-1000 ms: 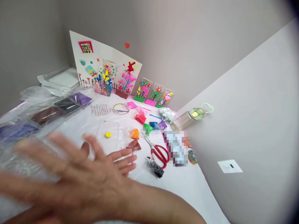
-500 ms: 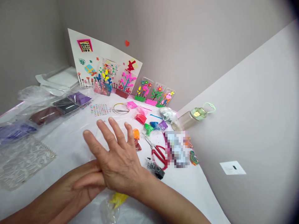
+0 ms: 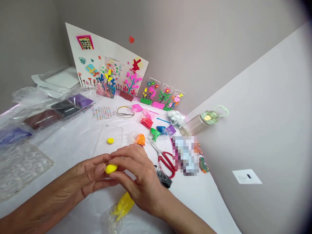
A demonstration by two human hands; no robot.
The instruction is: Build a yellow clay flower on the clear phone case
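A smooth lump of yellow modelling clay [image 3: 111, 168] is held between the fingertips of both hands. My left hand [image 3: 94, 172] pinches it from the left, its other fingers curving behind. From the right, my right hand [image 3: 138, 172] grips it between thumb and fingers. Just beyond the hands, a small flattened yellow clay disc [image 3: 110, 140] lies on a clear phone case [image 3: 99, 143]. Below my right hand rests an opened bag of yellow clay [image 3: 124, 206], partly covered by the hand.
Red-handled scissors [image 3: 167, 164] and a black clay packet [image 3: 163, 178] lie to the right. Small coloured clay packets [image 3: 146, 123] spread behind. Decorated clear cases [image 3: 149, 92] lean at the back near a bottle [image 3: 202, 122]. Larger clay bags [image 3: 44, 118] and a textured mat [image 3: 24, 169] occupy the left.
My palms were pressed together with the right fingers spread; now both hands pinch a yellow clay lump that was hidden between them. The clear case and yellow disc have come into sight.
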